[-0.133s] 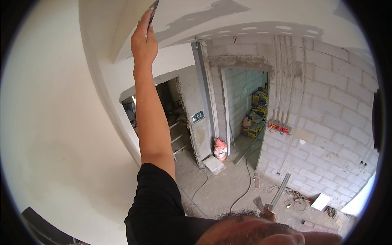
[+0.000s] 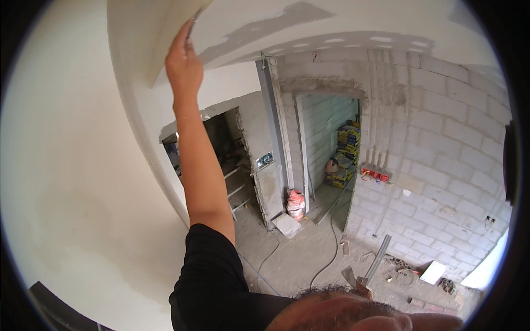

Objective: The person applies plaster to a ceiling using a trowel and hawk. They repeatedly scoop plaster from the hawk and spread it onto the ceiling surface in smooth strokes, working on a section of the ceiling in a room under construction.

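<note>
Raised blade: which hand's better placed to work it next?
Left, most likely: the left hand grips the blade, with its arm stretched up toward the ceiling. The right hand can't be clearly made out, so its reach is hard to judge.

I watch through 1 head-worn fisheye facing down across the room: black sleeve (image 2: 212, 265) close at lower left, left hand (image 2: 184, 66) farther, upper left.

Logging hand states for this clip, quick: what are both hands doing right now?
Left hand: closed, holding a thin flat tool.
Right hand: cannot be told; not clearly visible.
</note>
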Motion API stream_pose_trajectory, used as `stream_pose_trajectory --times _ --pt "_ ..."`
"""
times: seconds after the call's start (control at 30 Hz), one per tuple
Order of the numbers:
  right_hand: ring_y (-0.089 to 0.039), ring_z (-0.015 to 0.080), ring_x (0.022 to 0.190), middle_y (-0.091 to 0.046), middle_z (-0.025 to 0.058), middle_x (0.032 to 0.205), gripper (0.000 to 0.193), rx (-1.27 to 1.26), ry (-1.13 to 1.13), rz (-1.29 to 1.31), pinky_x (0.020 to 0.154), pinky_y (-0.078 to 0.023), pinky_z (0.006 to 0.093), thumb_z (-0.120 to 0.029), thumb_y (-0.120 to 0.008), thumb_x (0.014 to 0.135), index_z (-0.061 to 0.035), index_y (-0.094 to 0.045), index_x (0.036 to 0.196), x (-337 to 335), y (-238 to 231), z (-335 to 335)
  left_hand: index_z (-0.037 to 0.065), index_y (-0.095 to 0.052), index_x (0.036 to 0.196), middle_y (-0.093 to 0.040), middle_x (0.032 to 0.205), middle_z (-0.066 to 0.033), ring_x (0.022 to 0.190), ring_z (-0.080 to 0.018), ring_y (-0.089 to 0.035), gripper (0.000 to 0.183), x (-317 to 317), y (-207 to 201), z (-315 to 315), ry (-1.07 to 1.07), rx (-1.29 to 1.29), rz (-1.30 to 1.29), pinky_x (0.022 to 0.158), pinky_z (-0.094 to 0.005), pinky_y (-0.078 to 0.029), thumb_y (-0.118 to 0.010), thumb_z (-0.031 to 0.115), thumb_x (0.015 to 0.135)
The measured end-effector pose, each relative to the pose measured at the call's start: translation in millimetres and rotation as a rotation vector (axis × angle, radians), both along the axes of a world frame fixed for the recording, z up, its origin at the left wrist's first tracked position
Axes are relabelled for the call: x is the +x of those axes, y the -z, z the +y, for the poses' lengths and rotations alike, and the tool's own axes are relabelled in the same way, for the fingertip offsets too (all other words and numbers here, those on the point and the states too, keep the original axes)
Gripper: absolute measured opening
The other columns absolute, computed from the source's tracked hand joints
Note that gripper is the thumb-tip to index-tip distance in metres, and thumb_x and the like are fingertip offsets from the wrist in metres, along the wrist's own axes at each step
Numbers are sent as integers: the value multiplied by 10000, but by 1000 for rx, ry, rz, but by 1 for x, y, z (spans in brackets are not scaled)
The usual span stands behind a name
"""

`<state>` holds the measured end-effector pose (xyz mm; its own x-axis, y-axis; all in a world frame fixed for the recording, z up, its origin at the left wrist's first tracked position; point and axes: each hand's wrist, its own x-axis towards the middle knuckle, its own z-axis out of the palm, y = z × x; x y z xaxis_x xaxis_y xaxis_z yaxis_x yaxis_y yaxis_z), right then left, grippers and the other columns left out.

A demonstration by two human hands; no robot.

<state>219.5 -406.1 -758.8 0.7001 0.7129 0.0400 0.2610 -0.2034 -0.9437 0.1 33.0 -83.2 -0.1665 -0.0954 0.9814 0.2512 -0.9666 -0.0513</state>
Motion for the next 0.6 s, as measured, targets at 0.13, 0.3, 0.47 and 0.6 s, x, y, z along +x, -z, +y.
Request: stream_pose_trajectory --times 0.13,0.3,0.47,0.6 --pt "-716 339 812 -704 212 893 468 -92 40 -147 713 -539 412 -99 -672 868 -52 -646 1333 9 -13 -6 150 -646 1376 -691 1303 -130 1228 -301 -633 384 -10 -54 23 48 111 -160 1064 -377 -459 -467 69 1046" --pt "-721 351 861 -708 227 932 468 37 135 -140 757 -545 410 -90 -693 851 -24 -653 1312 20 6 -1 94 -640 1375 -683 1315 -145 1245 -283 -621 359 -5 -118 57 30 -16 -120 1077 -355 -439 -491 141 1052" --pt "-721 361 876 -708 236 953 460 -15 157 -86 767 -546 413 -92 -698 851 -6 -656 1301 23 24 1 146 -666 1354 -691 1305 -141 1230 -299 -634 350 -15 -145 74 54 10 -107 1059 -364 -456 -490 148 1051" --pt "-714 380 876 -706 234 948 456 -83 134 -109 763 -546 420 -88 -690 849 -7 -656 1297 19 10 0 94 -638 1382 -671 1339 -139 1261 -265 -614 359 -22 -153 86 65 -26 -51 1088 -343 -425 -494 168 1061"
